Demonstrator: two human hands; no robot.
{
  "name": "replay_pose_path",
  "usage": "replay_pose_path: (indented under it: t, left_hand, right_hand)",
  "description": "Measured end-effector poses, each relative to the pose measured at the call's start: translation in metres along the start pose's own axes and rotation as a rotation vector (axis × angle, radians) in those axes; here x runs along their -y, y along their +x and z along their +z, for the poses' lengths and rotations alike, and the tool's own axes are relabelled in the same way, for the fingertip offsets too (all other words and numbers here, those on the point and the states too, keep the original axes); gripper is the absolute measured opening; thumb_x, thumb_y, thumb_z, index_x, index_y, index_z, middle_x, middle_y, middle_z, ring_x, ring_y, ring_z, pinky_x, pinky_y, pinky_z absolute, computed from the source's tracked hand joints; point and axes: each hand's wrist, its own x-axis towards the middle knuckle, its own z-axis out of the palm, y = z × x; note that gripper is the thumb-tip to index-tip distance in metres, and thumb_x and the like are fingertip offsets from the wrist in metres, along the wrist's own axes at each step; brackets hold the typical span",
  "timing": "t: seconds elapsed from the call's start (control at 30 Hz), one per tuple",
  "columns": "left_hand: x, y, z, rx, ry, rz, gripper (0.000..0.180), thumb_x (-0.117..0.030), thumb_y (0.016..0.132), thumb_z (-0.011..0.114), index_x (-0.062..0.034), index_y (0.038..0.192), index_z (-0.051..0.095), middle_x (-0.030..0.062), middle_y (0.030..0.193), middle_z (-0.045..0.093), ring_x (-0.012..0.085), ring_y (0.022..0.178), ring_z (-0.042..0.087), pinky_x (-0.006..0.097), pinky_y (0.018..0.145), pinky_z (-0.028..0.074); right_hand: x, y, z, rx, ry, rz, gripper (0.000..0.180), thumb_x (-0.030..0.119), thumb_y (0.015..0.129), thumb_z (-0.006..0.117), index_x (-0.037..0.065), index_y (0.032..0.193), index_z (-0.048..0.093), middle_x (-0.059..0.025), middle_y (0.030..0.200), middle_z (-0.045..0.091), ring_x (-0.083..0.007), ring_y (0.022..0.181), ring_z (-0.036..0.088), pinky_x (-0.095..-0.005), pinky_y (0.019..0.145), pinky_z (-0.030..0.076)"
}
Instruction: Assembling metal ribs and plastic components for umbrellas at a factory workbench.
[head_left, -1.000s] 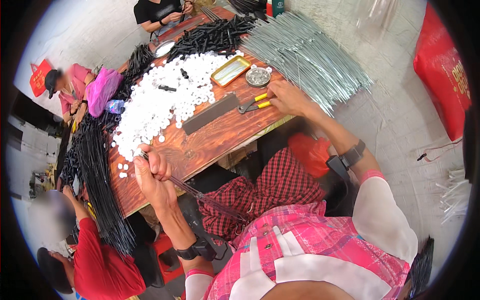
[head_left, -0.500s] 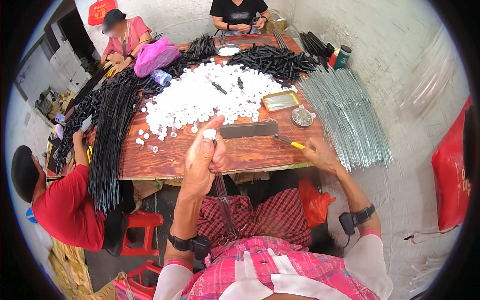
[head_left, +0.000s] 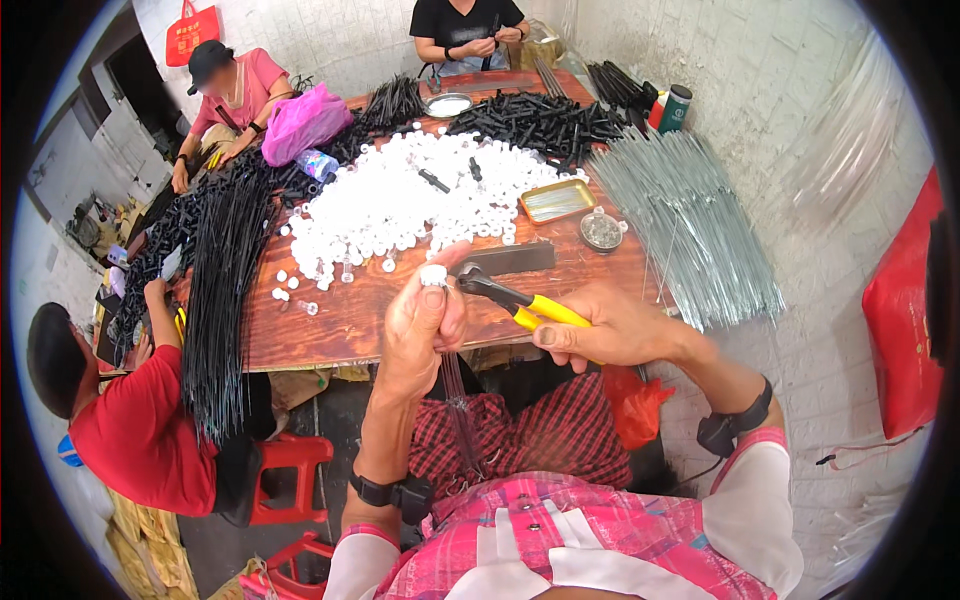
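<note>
My left hand is closed round a small white plastic cap, held upright near the table's front edge with the thumb against it. From below the fist hangs a bundle of thin, clear-looking strands over my lap. In my right hand is a pair of pliers with yellow handles and dark jaws. Their jaws point left and come right beside the cap; whether they touch it or grip a strand I cannot tell. Behind the jaws lies a dark flat bar on the table.
White caps lie heaped mid-table. Black strands hang off the left edge; grey metal rods lie at the right. Beyond the bar sit a rectangular tin and a round dish. Three other people work around the table.
My right hand has brought the pliers leftward from the table's right part to the cap. My left hand still holds the cap, slightly shifted in the picture.
</note>
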Motion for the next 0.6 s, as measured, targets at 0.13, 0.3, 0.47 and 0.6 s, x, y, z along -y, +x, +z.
replay_pose_path:
  t: [0.13, 0.3, 0.47, 0.6]
  left_hand:
    - [0.003, -0.003, -0.005, -0.003, 0.023, -0.014, 0.053, -0.040, 0.099, 0.053, 0.0032, 0.130, 0.048, -0.0049, 0.065, 0.039, 0.0031, 0.053, 0.032, 0.020, 0.046, 0.024]
    - [0.003, -0.006, -0.005, -0.047, 0.051, 0.021, 0.042, -0.037, 0.100, 0.052, 0.0005, 0.119, 0.052, -0.0053, 0.063, 0.038, 0.0029, 0.051, 0.031, 0.020, 0.046, 0.024]
    - [0.006, -0.007, -0.006, -0.053, 0.011, 0.051, 0.038, -0.034, 0.100, 0.053, 0.0003, 0.118, 0.053, -0.0058, 0.061, 0.036, 0.0025, 0.048, 0.026, 0.020, 0.043, 0.021]
    - [0.008, -0.006, -0.006, -0.102, 0.069, 0.063, 0.035, -0.031, 0.100, 0.053, -0.0002, 0.116, 0.053, -0.0055, 0.061, 0.039, 0.0019, 0.048, 0.028, 0.019, 0.043, 0.021]
  right_hand:
    - [0.005, 0.005, -0.003, 0.017, -0.100, -0.116, 0.049, 0.047, 0.094, 0.058, 0.000, 0.079, 0.065, -0.0055, 0.066, 0.064, -0.0130, 0.059, 0.064, -0.0288, 0.056, 0.050]
    - [0.008, 0.012, -0.010, 0.020, -0.156, -0.198, 0.052, 0.048, 0.092, 0.060, 0.000, 0.073, 0.062, -0.0072, 0.061, 0.062, -0.0162, 0.056, 0.062, -0.0322, 0.054, 0.048]
    - [-0.003, 0.014, -0.008, -0.049, -0.383, -0.341, 0.055, 0.048, 0.091, 0.061, 0.000, 0.066, 0.056, -0.0116, 0.055, 0.053, -0.0215, 0.051, 0.053, -0.0384, 0.051, 0.040]
    - [-0.004, 0.013, 0.001, -0.096, -0.358, -0.323, 0.056, 0.049, 0.092, 0.060, -0.001, 0.067, 0.056, -0.0119, 0.056, 0.053, -0.0222, 0.052, 0.054, -0.0391, 0.052, 0.041]
